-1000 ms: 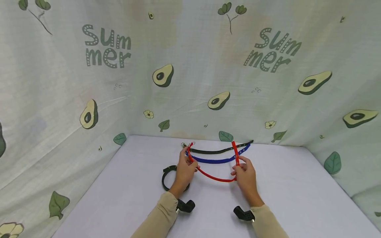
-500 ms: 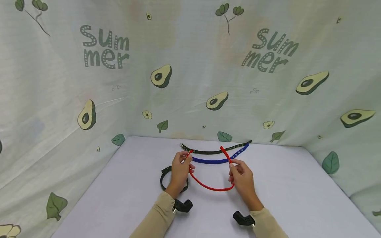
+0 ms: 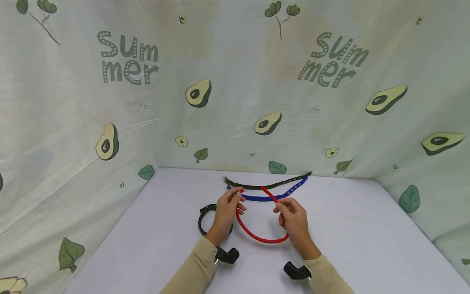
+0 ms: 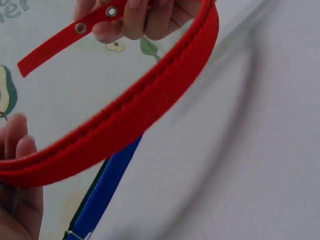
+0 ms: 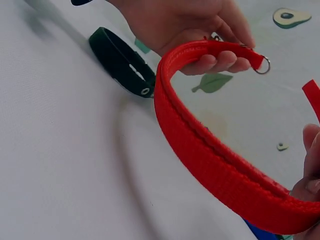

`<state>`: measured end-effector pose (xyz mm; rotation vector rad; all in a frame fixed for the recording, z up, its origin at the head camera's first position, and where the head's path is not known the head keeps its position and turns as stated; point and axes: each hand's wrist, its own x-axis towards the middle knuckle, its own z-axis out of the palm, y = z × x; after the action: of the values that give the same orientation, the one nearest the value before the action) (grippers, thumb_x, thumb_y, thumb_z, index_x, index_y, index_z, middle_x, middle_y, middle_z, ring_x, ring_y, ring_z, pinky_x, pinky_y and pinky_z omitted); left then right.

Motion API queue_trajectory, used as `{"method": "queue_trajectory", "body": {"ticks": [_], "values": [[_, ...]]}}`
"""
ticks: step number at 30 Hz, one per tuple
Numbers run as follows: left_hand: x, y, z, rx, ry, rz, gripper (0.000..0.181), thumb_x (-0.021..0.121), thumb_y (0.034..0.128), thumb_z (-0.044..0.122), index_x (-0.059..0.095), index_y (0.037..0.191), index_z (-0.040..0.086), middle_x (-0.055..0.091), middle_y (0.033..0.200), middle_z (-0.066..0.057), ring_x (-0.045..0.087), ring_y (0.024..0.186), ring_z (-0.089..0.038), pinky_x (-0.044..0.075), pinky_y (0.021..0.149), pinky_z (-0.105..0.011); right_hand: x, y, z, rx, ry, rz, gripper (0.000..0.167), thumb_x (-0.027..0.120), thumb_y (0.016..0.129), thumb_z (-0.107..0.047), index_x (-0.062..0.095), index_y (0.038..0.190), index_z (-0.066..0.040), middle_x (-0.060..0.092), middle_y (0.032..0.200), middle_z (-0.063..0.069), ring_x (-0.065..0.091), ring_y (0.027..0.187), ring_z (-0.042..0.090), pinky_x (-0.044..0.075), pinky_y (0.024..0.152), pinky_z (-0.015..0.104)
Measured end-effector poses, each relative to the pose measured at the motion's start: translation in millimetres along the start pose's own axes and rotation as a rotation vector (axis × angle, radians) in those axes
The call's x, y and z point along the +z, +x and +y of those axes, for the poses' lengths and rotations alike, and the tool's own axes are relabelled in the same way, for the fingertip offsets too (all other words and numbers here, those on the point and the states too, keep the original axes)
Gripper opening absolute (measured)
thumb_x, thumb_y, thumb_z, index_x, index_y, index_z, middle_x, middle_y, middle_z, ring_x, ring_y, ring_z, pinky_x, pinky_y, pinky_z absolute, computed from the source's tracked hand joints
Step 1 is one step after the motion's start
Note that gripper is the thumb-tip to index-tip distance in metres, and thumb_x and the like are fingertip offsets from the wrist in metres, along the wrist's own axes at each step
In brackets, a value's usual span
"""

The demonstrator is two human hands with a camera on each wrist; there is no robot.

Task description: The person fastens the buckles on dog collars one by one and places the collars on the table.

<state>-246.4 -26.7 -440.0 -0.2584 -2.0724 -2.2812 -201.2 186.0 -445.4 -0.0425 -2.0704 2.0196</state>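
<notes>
"Fingers [image 4: 134, 22] first: what do we see them on?"

"On both sides we see them clamped on the red collar [image 3: 269, 241], held above the tabletop [image 3: 352, 232] and sagging in a loop. The left hand [image 3: 226, 208] pinches it near the metal ring [image 5: 269, 65]; the right hand [image 3: 293, 214] pinches the eyelet end [image 4: 50, 50], whose tip is apart from that ring."

"And around it?"

"Toward the printed cloth [image 3: 227, 53] we have the blue collar [image 3: 262, 199] and, just behind it, the long dark collar [image 3: 251, 188], meeting at their right ends. The coiled dark green collar [image 5: 107, 62] lies just beside the left hand."

"Anything blocking our view?"

"The left hand hides part of that coil and of the blue collar. From the head, we see the red tip crossing in front of both long collars."
</notes>
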Motion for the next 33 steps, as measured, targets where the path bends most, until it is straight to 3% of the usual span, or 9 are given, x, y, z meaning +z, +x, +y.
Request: {"method": "queue_trajectory", "body": {"ticks": [3,6,11,16,24,33], "values": [[4.8,-3.6,2.2,0.004,0.014,0.003,0.031,0.058,0.1034,0.025,0.063,0.128,0.007,0.067,0.097,-0.01,0.066,0.071,-0.019,0.057,0.066,-0.029,3,-1.5,0,-0.007,-0.04,-0.019,0.027,0.067,0.098,-0.032,0.063,0.11,-0.008,0.067,0.094,0.021,0.052,0.056,0.019,0.046,0.05,0.025],[7.5,-4.9,2.3,-0.001,-0.006,0.037,0.027,0.062,0.1015,0.025,0.065,0.122,0.008,0.069,0.097,-0.012,0.064,0.066,-0.017,0.056,0.064,-0.028,5,-2.8,-1,-0.019,-0.05,-0.057,0.031,0.069,0.096,-0.035,0.064,0.111,-0.009,0.066,0.091,0.019,0.053,0.057,0.019,0.045,0.05,0.024],[8.4,-4.8,2.4,-0.024,-0.069,0.074,0.027,0.066,0.0988,0.023,0.065,0.117,0.002,0.07,0.107,-0.022,0.056,0.059,-0.013,0.054,0.061,-0.025,6,-5.9,-7,-0.029,-0.043,-0.112,0.026,0.069,0.097,-0.028,0.07,0.114,-0.008,0.063,0.084,0.018,0.053,0.059,0.02,0.045,0.051,0.024],[9.3,-7.2,5.5,-0.049,-0.071,0.079,0.029,0.068,0.0977,0.027,0.065,0.115,0.004,0.071,0.109,-0.016,0.055,0.06,-0.014,0.053,0.063,-0.025,8,-9.4,-13,-0.009,-0.071,-0.161,0.025,0.069,0.097,-0.026,0.071,0.113,-0.007,0.06,0.083,0.019,0.055,0.062,0.021,0.048,0.055,0.025],[14.5,-9.5,12.3,-0.036,-0.052,0.031,0.036,0.069,0.0966,0.028,0.067,0.119,0.0,0.072,0.102,-0.008,0.056,0.061,-0.014,0.055,0.065,-0.026,9,-10.7,-14,-0.024,-0.09,-0.174,0.026,0.069,0.097,-0.023,0.071,0.117,-0.007,0.061,0.091,0.024,0.056,0.064,0.021,0.049,0.056,0.028],[15.3,-11.9,13.3,-0.027,-0.007,-0.034,0.033,0.07,0.0958,0.031,0.072,0.119,0.008,0.067,0.089,-0.007,0.061,0.064,-0.017,0.057,0.07,-0.029,7,-10.8,-16,-0.061,-0.093,-0.198,0.028,0.07,0.096,-0.024,0.071,0.119,-0.008,0.06,0.089,0.023,0.056,0.066,0.022,0.048,0.055,0.027]]}}
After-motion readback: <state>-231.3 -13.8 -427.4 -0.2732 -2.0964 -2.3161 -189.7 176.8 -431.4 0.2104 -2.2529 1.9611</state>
